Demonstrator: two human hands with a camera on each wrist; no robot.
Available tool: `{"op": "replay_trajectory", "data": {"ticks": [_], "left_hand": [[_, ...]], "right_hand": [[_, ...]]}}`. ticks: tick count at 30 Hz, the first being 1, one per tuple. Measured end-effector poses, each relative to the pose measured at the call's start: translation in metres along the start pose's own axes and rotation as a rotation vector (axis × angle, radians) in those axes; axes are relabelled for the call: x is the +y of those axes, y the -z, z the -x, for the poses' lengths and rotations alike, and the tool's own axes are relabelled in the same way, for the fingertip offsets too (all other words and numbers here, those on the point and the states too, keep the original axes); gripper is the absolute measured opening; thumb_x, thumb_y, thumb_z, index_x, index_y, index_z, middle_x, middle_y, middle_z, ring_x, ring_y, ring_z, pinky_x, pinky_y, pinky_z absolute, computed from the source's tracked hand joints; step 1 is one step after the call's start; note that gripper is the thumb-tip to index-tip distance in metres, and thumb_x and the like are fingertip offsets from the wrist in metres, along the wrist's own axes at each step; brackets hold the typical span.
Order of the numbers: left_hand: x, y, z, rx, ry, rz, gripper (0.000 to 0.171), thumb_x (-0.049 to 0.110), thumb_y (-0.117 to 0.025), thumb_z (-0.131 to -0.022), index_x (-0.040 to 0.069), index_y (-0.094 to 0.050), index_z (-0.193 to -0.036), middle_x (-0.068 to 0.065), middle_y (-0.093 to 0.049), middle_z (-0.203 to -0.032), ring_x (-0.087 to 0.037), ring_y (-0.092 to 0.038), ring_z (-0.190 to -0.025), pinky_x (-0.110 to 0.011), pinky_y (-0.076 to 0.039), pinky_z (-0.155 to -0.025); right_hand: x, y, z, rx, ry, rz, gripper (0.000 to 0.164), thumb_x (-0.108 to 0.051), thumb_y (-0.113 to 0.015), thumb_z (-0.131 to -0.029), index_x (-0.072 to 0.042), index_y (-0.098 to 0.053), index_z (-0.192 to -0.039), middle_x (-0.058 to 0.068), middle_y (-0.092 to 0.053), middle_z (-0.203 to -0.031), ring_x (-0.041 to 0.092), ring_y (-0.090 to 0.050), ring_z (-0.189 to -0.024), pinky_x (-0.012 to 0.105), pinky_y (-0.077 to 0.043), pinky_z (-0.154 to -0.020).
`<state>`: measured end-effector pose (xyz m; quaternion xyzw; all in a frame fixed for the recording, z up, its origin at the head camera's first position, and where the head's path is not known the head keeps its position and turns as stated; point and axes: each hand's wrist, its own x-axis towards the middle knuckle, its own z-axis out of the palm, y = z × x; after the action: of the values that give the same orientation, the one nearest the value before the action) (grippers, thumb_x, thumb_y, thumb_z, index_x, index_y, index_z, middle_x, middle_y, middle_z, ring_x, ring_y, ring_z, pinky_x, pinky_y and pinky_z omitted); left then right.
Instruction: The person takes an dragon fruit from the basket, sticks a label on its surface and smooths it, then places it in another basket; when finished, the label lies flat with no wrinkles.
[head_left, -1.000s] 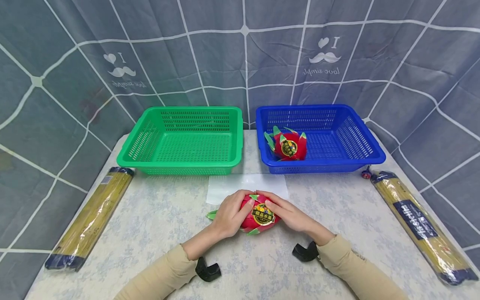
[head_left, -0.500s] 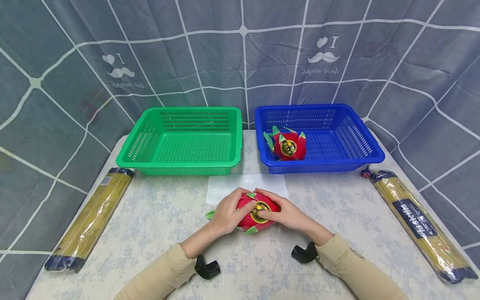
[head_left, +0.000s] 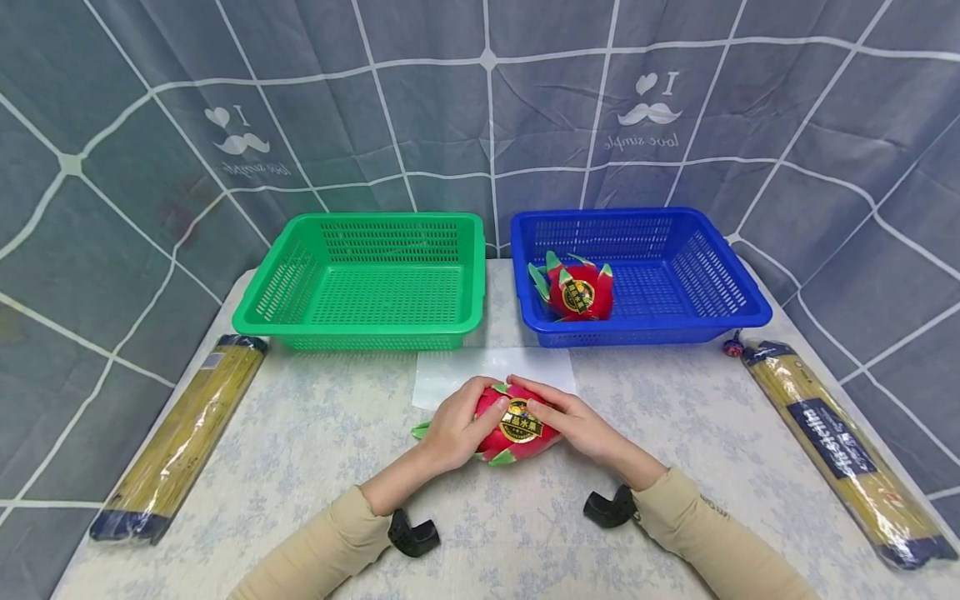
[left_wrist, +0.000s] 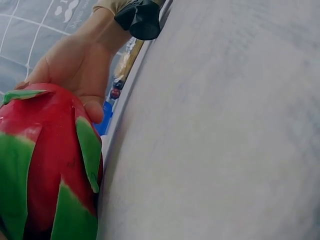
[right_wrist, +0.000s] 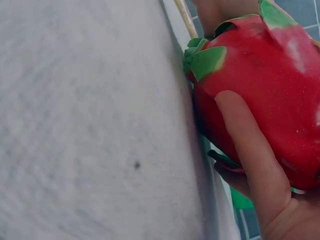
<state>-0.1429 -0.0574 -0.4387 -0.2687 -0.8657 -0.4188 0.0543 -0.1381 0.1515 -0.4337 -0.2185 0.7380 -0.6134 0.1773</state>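
Observation:
Both hands grip a red dragon fruit with green-tipped scales [head_left: 517,423] over the front middle of the table. My left hand [head_left: 457,429] wraps its left side, and my right hand [head_left: 583,427] its right side. The thumbs lie on top, at either edge of a black and gold label. In the left wrist view the dragon fruit [left_wrist: 55,160] shows its leafy end, with the right hand [left_wrist: 77,62] behind it. The right wrist view shows the right thumb pressed along the fruit's skin [right_wrist: 275,90]. A second dragon fruit [head_left: 588,292] lies in the blue basket [head_left: 645,335].
A green basket [head_left: 360,335] stands at the back left, beside the blue one. A white sheet [head_left: 491,367] lies between baskets and hands. Packs of spaghetti lie along the left side [head_left: 183,437] and right side [head_left: 847,458]. A small wrapped candy [head_left: 732,346] is near the blue basket's corner.
The dragon fruit has shifted slightly left and turned a little between the hands. Half a second ago the thumbs lay over the label; now they are spread to its edges.

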Motion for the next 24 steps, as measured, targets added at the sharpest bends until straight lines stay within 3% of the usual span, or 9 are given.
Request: {"op": "replay_trajectory", "data": {"ticks": [4, 8, 10, 12, 15, 19, 24], "left_hand": [[0.001, 0.001, 0.000, 0.027, -0.020, -0.014, 0.029, 0.028, -0.032, -0.096, 0.010, -0.053, -0.108, 0.002, -0.055, -0.097, -0.008, -0.052, -0.085, -0.029, -0.045, -0.071], [0.002, 0.002, 0.000, 0.013, 0.016, 0.007, 0.028, 0.031, -0.034, -0.096, 0.014, -0.052, -0.107, 0.005, -0.054, -0.095, -0.007, -0.052, -0.082, -0.028, -0.045, -0.069], [0.002, 0.002, 0.001, -0.021, 0.050, 0.030, 0.031, 0.041, -0.045, -0.090, 0.016, -0.050, -0.108, 0.007, -0.053, -0.093, -0.006, -0.052, -0.079, -0.026, -0.046, -0.065], [0.002, 0.003, 0.001, -0.061, 0.069, 0.053, 0.045, 0.050, -0.057, -0.080, 0.017, -0.048, -0.109, 0.009, -0.053, -0.091, -0.005, -0.052, -0.077, -0.023, -0.046, -0.062], [0.001, 0.005, 0.001, -0.121, 0.050, 0.071, 0.065, 0.057, -0.069, -0.066, 0.018, -0.044, -0.112, 0.010, -0.052, -0.092, -0.004, -0.053, -0.078, -0.022, -0.047, -0.060], [-0.001, 0.011, -0.001, -0.197, 0.002, 0.123, 0.067, 0.053, -0.071, -0.066, 0.018, -0.043, -0.116, 0.008, -0.050, -0.101, -0.004, -0.052, -0.085, -0.023, -0.047, -0.066], [-0.003, 0.018, -0.003, -0.284, -0.008, 0.189, 0.065, 0.040, -0.073, -0.068, 0.019, -0.040, -0.120, 0.005, -0.047, -0.107, -0.007, -0.052, -0.090, -0.024, -0.047, -0.071]], "right_hand": [[0.001, 0.001, 0.000, -0.032, -0.001, -0.023, 0.045, -0.024, -0.043, -0.095, -0.019, -0.033, -0.139, 0.000, -0.031, -0.141, 0.019, -0.027, -0.127, 0.042, -0.023, -0.100], [0.003, 0.001, 0.000, -0.059, 0.003, -0.003, 0.060, -0.019, -0.059, -0.087, -0.019, -0.031, -0.139, 0.003, -0.033, -0.139, 0.023, -0.036, -0.120, 0.039, -0.034, -0.095], [0.003, 0.001, 0.001, -0.067, 0.006, 0.006, 0.067, -0.017, -0.066, -0.081, -0.019, -0.031, -0.139, 0.003, -0.035, -0.137, 0.023, -0.040, -0.115, 0.035, -0.039, -0.090], [0.002, 0.002, 0.001, -0.081, 0.012, -0.008, 0.070, -0.015, -0.069, -0.079, -0.018, -0.032, -0.139, 0.005, -0.036, -0.135, 0.024, -0.040, -0.114, 0.032, -0.041, -0.089], [0.001, 0.004, 0.002, -0.115, 0.027, -0.037, 0.072, -0.012, -0.070, -0.078, -0.016, -0.031, -0.139, 0.006, -0.036, -0.134, 0.024, -0.039, -0.115, 0.029, -0.039, -0.090], [0.002, 0.006, 0.002, -0.177, 0.067, -0.094, 0.075, -0.006, -0.069, -0.077, -0.011, -0.027, -0.139, 0.010, -0.035, -0.134, 0.024, -0.038, -0.116, 0.030, -0.039, -0.091], [0.003, 0.006, 0.003, -0.209, 0.092, -0.118, 0.075, -0.002, -0.066, -0.077, -0.008, -0.025, -0.140, 0.012, -0.034, -0.134, 0.025, -0.038, -0.116, 0.031, -0.039, -0.091]]}}
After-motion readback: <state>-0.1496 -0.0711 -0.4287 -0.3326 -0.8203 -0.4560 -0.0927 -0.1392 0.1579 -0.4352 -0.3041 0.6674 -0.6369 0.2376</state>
